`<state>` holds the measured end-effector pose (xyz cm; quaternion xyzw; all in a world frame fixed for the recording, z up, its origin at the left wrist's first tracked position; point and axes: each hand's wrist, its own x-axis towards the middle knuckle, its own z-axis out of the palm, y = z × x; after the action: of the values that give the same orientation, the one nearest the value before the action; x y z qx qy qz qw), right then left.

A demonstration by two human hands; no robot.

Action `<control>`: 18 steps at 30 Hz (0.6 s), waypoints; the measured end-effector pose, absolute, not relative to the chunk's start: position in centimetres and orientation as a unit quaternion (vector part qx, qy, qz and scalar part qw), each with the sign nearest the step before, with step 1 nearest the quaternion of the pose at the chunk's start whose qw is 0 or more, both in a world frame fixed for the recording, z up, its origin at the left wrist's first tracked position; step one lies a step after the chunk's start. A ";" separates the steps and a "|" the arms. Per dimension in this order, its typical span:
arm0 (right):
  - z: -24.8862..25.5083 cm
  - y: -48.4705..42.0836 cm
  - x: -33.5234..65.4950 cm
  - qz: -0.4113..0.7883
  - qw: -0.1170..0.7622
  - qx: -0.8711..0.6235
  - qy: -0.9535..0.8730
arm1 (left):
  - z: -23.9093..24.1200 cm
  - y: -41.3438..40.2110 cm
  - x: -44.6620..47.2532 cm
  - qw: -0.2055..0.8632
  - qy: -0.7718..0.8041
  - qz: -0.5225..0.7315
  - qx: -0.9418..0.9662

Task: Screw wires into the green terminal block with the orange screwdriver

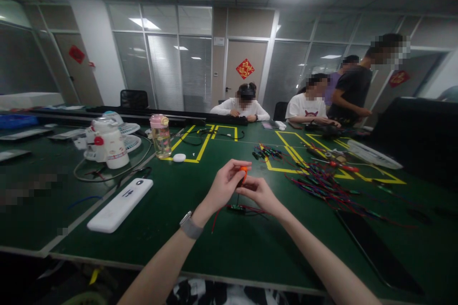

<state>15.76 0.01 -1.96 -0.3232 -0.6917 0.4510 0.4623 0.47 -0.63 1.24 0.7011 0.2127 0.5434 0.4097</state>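
A small screwdriver with an orange and black handle stands nearly upright over the table, its thin shaft pointing down. My left hand, with a watch on the wrist, is closed around the handle's upper part. Lower down, the fingertips of my right hand pinch the same handle, partly hiding it. Beneath both hands lies a small green circuit board with red and black wires, and the shaft comes down at it. Whether the tip touches the board, I cannot tell.
Wired circuit boards lie heaped at the right, beside a dark flat tablet-like panel. On the left are a white power bank-like device, a white bottle and a pink-lidded bottle. Several people are across the table.
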 end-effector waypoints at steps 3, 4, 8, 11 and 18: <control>-2.3 -0.1 15.8 0.462 0.462 -0.316 -0.688 | 1.1 -0.7 0.8 0.434 0.207 0.556 0.678; -2.4 -0.2 15.7 0.460 0.465 -0.317 -0.688 | 1.1 -0.6 0.9 0.422 0.216 0.562 0.678; -2.9 -0.5 15.1 0.431 0.496 -0.336 -0.675 | 0.9 -0.6 1.1 0.322 0.266 0.582 0.698; -3.2 -0.6 14.4 0.406 0.543 -0.350 -0.646 | 1.0 -0.7 1.2 0.245 0.287 0.588 0.716; -3.1 -0.4 14.2 0.386 0.555 -0.357 -0.645 | 0.9 -1.0 0.7 0.218 0.300 0.589 0.718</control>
<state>14.21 -0.38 -3.07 -0.3567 -0.6449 0.3864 0.5546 0.74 -0.97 0.90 0.7181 0.3002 0.5888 0.2179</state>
